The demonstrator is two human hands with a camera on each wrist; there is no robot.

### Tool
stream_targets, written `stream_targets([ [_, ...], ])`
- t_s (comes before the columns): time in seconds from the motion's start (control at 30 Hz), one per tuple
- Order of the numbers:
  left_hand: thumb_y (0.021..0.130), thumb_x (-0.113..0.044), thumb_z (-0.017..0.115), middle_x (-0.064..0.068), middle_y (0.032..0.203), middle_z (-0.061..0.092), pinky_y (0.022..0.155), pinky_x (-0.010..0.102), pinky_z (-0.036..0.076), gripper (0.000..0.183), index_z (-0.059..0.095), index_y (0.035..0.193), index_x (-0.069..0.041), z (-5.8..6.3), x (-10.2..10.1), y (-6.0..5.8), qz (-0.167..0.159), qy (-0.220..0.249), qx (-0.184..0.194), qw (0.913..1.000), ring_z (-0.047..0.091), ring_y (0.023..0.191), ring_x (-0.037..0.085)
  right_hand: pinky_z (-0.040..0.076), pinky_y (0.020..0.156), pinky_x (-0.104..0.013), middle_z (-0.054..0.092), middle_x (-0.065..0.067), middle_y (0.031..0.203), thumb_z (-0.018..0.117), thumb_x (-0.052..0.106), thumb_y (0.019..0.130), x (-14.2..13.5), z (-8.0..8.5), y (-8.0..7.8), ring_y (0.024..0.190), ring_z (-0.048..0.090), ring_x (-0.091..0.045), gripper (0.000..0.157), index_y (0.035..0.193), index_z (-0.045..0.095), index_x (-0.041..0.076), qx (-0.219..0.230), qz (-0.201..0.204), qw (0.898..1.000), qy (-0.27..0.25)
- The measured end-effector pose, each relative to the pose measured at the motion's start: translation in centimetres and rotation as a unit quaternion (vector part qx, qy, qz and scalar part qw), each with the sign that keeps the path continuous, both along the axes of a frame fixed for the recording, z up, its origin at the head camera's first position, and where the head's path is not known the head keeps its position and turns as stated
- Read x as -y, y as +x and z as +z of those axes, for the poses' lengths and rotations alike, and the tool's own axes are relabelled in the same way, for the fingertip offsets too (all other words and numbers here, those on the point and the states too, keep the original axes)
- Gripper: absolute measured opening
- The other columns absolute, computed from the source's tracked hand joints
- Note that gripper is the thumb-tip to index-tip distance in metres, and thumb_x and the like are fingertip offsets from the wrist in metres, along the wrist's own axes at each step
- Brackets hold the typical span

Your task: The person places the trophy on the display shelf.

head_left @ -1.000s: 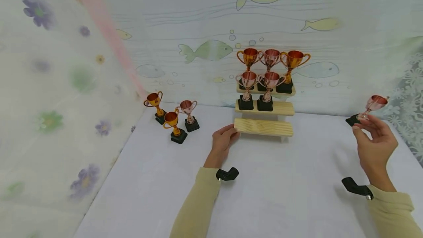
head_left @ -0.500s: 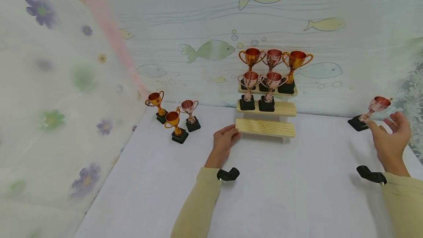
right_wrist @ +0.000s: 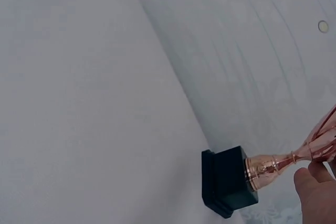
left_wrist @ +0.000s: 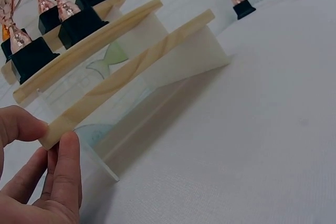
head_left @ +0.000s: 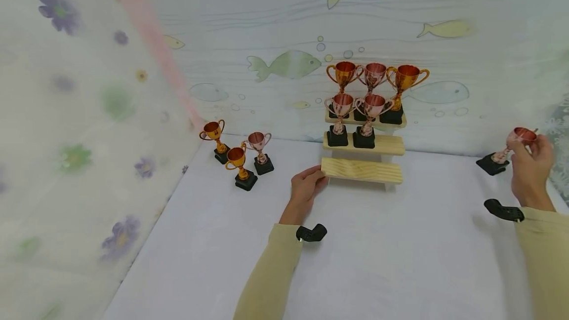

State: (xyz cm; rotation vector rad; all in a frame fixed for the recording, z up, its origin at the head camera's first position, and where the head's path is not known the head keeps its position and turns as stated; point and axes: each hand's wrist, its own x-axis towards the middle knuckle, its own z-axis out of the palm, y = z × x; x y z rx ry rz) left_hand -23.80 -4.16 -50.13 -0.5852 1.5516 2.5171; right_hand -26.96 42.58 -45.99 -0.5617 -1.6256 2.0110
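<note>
My left hand (head_left: 304, 194) pinches the left end of the lowest board of a wooden stepped display stand (head_left: 362, 170). In the left wrist view the thumb lies on the board's end (left_wrist: 54, 136) with fingers underneath. At the far right my right hand (head_left: 533, 174) holds a pink-gold trophy cup (head_left: 492, 164) by its bowl, thumb in front. Its black square base is low by the table's back edge; the far fingers are partly hidden. In the right wrist view the thumb (right_wrist: 313, 184) touches the trophy just above the stem.
Gold and pink-gold trophies (head_left: 407, 78) fill the stand's top step; two pink-gold ones (head_left: 341, 106) stand on the left of the middle step. Three more trophies (head_left: 237, 158) are grouped at the left on the white table (head_left: 391, 260). A fish-patterned backdrop (head_left: 284, 28) rises behind.
My right hand has loosened its low pinch on the trophy, moved right and up, and grips it higher at the bowl. The left hand keeps its place. The head view has shifted slightly.
</note>
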Motion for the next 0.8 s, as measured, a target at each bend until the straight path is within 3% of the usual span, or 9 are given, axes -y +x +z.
stream_targets([
  [0.07, 0.09, 0.006, 0.066, 0.021, 0.118, 0.068, 0.088, 0.029, 0.061, 0.031, 0.069, 0.121, 0.007, 0.0, 0.0, 0.0, 0.001, 0.003, -0.001, 1.0, 0.07, 0.091, 0.017, 0.013, 0.123, -0.019, 0.032, 0.006, 0.161, 0.062, 0.009, 0.099, 0.2, 0.4, -0.2, 0.144, 0.031, -0.004, 0.07, 0.158, 0.027, 0.02, 0.009, -0.015, 1.0, -0.007],
  [0.2, 0.089, 0.007, 0.066, 0.022, 0.118, 0.067, 0.088, 0.029, 0.061, 0.032, 0.069, 0.121, 0.008, 0.0, 0.0, 0.0, 0.004, 0.005, 0.0, 1.0, 0.07, 0.09, 0.016, 0.014, 0.124, -0.022, 0.025, 0.01, 0.164, 0.069, 0.02, 0.098, -4.2, -3.7, -2.8, 0.147, 0.026, -0.002, 0.076, 0.159, 0.025, 0.026, 0.008, -0.013, 1.0, 0.015],
  [0.3, 0.09, 0.007, 0.066, 0.023, 0.12, 0.067, 0.087, 0.028, 0.061, 0.032, 0.068, 0.122, 0.008, 0.1, 0.1, 0.0, 0.003, 0.005, -0.003, 1.0, 0.07, 0.09, 0.016, 0.025, 0.121, -0.019, 0.029, 0.012, 0.16, 0.081, 0.028, 0.089, -6.7, -6.5, -4.6, 0.141, 0.033, -0.001, 0.085, 0.157, 0.029, 0.03, 0.028, -0.035, 0.997, 0.06],
  [0.4, 0.09, 0.007, 0.066, 0.022, 0.12, 0.067, 0.086, 0.027, 0.061, 0.032, 0.068, 0.122, 0.007, 0.1, 0.2, 0.0, 0.003, 0.003, 0.0, 1.0, 0.07, 0.09, 0.017, 0.033, 0.115, -0.013, 0.026, 0.015, 0.157, 0.084, 0.034, 0.085, -5.1, -5.4, -4.4, 0.136, 0.032, 0.002, 0.092, 0.156, 0.026, 0.033, 0.09, -0.06, 0.988, 0.113],
  [0.53, 0.09, 0.007, 0.066, 0.022, 0.12, 0.067, 0.086, 0.026, 0.061, 0.032, 0.068, 0.122, 0.007, 0.1, 0.3, 0.0, 0.002, 0.002, -0.001, 1.0, 0.07, 0.091, 0.017, 0.035, 0.11, -0.011, 0.022, 0.016, 0.157, 0.077, 0.032, 0.09, -0.7, -1.6, -2.4, 0.131, 0.027, 0.006, 0.087, 0.156, 0.021, 0.033, 0.155, -0.07, 0.972, 0.161],
  [0.6, 0.09, 0.007, 0.066, 0.022, 0.12, 0.067, 0.086, 0.027, 0.061, 0.032, 0.068, 0.122, 0.007, 0.0, 0.2, 0.0, 0.0, 0.002, -0.002, 1.0, 0.07, 0.091, 0.017, 0.041, 0.101, -0.011, 0.023, 0.015, 0.156, 0.074, 0.029, 0.092, 1.1, 0.0, -1.5, 0.127, 0.028, 0.005, 0.083, 0.156, 0.021, 0.031, 0.168, -0.075, 0.967, 0.177],
  [0.67, 0.09, 0.007, 0.066, 0.022, 0.12, 0.067, 0.086, 0.027, 0.061, 0.032, 0.069, 0.122, 0.007, 0.0, 0.2, 0.0, 0.0, 0.005, -0.003, 1.0, 0.07, 0.091, 0.017, 0.041, 0.102, -0.011, 0.022, 0.014, 0.158, 0.072, 0.029, 0.093, 2.3, 1.0, -1.0, 0.128, 0.027, 0.006, 0.081, 0.156, 0.021, 0.031, 0.182, -0.076, 0.963, 0.183],
  [0.8, 0.09, 0.007, 0.067, 0.022, 0.12, 0.068, 0.087, 0.028, 0.061, 0.032, 0.069, 0.122, 0.007, 0.0, 0.2, 0.0, -0.001, 0.008, -0.003, 1.0, 0.071, 0.093, 0.018, 0.034, 0.108, -0.012, 0.021, 0.011, 0.158, 0.067, 0.031, 0.096, 2.9, 1.2, -0.9, 0.129, 0.025, 0.007, 0.077, 0.156, 0.02, 0.029, 0.173, -0.09, 0.96, 0.199],
])
